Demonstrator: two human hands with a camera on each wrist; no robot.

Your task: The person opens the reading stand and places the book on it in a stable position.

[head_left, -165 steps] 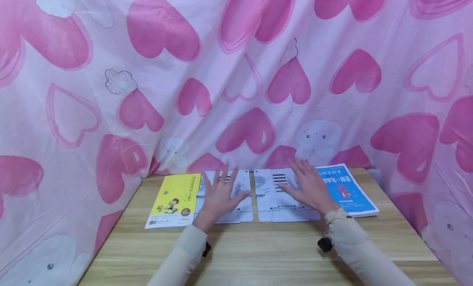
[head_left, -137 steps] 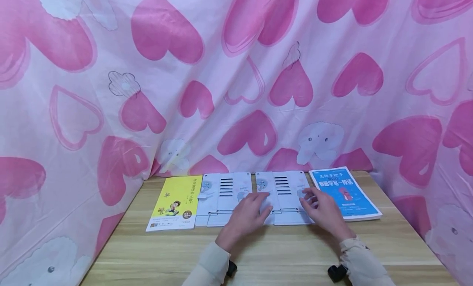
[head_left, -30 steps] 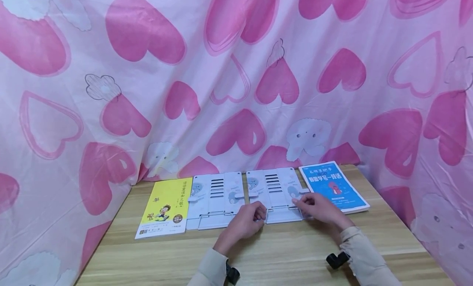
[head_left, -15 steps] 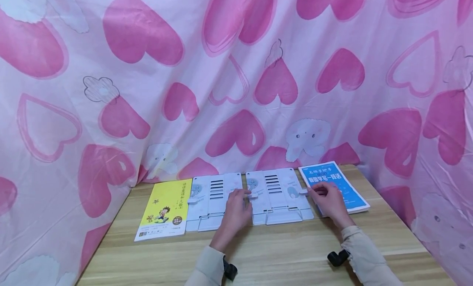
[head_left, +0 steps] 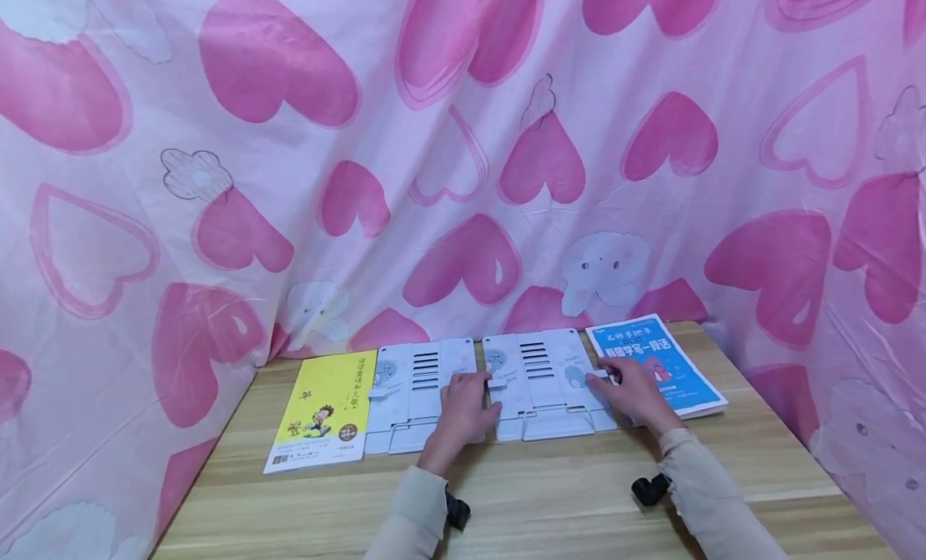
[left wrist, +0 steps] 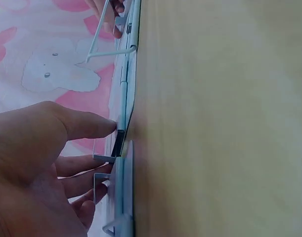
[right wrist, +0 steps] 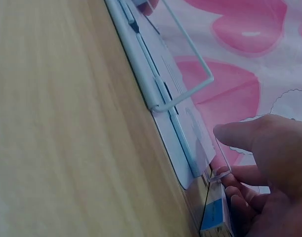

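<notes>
Two white folding book stands lie flat side by side, the left stand and the right stand. Over the gap between them is my left hand, its fingers loosely bent beside the small page clips. Its thumb touches the right stand's near edge in the left wrist view. At the right stand's other side, my right hand pinches a page clip between thumb and fingers. The right stand's wire ledge sticks up in the right wrist view.
A yellow book lies left of the stands, and a blue book lies to the right, partly behind my right hand. All rest on a wooden table. A pink heart-patterned cloth hangs behind it.
Both hands were spread over the stands at first, then came to the right stand's lower corners. Since then they have moved up its sides, and the right hand has shifted slightly left onto the clip.
</notes>
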